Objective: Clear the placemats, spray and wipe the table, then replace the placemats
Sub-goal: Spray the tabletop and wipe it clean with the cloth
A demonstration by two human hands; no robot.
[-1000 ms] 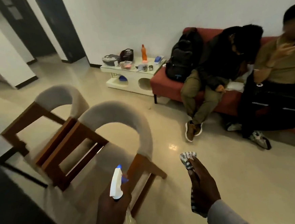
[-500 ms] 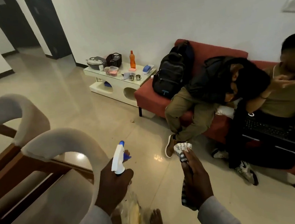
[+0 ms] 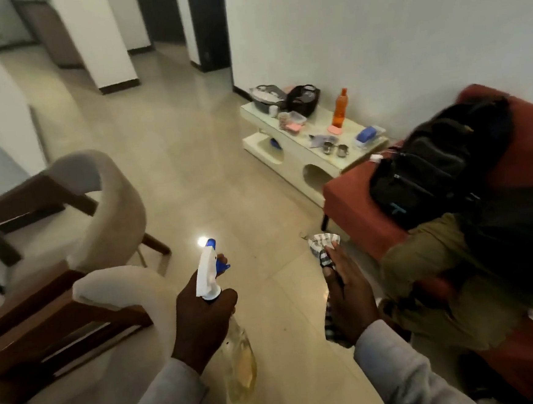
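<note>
Spray bottle (image 3: 216, 288) in left hand (image 3: 204, 321), cloth (image 3: 324, 246) in right hand (image 3: 349, 297).

Plastic, cloth, wood, polished tile.
Glossy floor (image 3: 231, 179); clear plastic spray bottle (image 3: 236, 357); checked woven cloth (image 3: 323, 248); wood-framed, matt-upholstered chairs (image 3: 106, 214); red fabric sofa (image 3: 355, 214).

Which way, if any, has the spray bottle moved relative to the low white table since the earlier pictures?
Cannot tell: the head camera swung. The spray bottle stays gripped in the left hand, while the low white table merely shifts in view.
</note>
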